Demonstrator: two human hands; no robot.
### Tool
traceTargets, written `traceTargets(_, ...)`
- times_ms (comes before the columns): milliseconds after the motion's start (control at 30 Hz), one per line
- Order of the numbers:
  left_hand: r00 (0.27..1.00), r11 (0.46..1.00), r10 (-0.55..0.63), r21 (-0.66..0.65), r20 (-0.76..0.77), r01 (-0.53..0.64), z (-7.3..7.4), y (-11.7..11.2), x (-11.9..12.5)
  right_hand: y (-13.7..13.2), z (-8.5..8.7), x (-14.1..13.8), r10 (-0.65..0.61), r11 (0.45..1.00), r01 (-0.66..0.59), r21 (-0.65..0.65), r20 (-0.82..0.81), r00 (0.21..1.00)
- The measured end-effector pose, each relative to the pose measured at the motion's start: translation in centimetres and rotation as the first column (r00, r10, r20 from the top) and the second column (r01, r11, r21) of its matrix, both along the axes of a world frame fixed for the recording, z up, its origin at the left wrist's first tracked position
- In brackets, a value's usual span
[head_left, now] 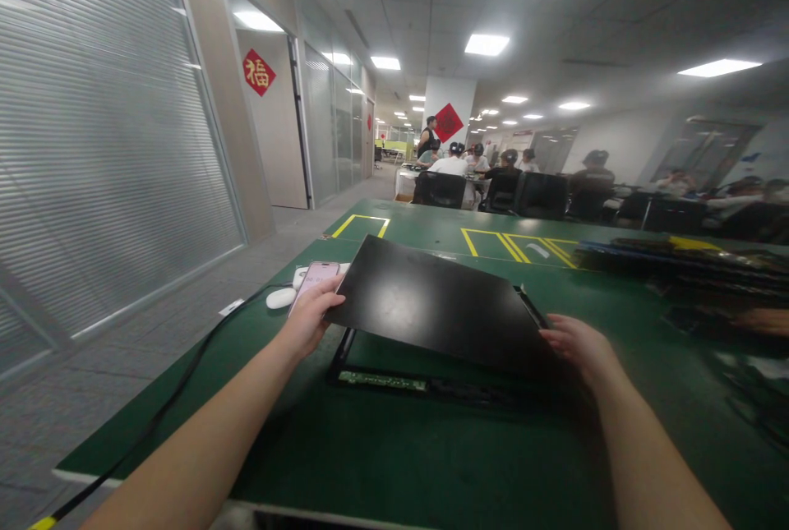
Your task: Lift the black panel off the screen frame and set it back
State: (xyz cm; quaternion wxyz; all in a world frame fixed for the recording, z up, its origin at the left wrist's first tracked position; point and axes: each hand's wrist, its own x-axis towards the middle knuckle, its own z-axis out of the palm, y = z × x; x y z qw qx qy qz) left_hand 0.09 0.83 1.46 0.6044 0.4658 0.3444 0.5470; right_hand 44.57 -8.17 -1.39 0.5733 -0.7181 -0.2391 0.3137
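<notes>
A thin, glossy black flat panel [412,292] is held tilted above the green table. My left hand [313,315] pinches its left edge, thumb on top. At the right edge, the fingers of my right hand [576,345] are closed, and a dark frame strip shows beside them. Under the panel lies a black rectangular frame [336,361], mostly covered by it. A narrow green circuit board [382,382] shows along the frame's near side. Just beyond my left hand is a phone [316,274] with a lit screen.
White rounded devices [281,297] sit by the phone, and a black cable [178,382] runs over the left table edge. Stacked dark panels [666,263] lie at the right, with another person's hand [764,320] near them. Yellow tape outlines [493,244] mark the far tabletop.
</notes>
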Motion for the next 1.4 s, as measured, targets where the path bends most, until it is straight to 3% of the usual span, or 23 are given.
traceTargets(267, 0.998, 0.998, -0.055, -0.012, 0.017, 0.055, 0.1, -0.4, 0.7, -0.1, -0.4, 0.3, -0.082, 0.997, 0.082, 0.005, 0.033, 0.996)
traceTargets(533, 0.999, 0.999, -0.04, -0.005, 0.016, 0.04, -0.3, -0.5, 1.0, -0.3, -0.4, 0.1, -0.094, 0.995, 0.098, -0.021, 0.139, 0.986)
traceTargets(867, 0.994, 0.994, -0.106, -0.013, -0.01, 0.106, -0.7, -0.7, 1.4, -0.3, -0.6, 0.4, -0.111, 0.994, 0.112, 0.01, 0.225, 0.968)
traceTargets(1400, 0.99, 0.99, -0.139, -0.035, -0.018, 0.139, -1.1, -0.9, 1.8, -0.4, -1.1, 1.3, -0.066, 0.984, 0.121, -0.13, 0.365, 0.928)
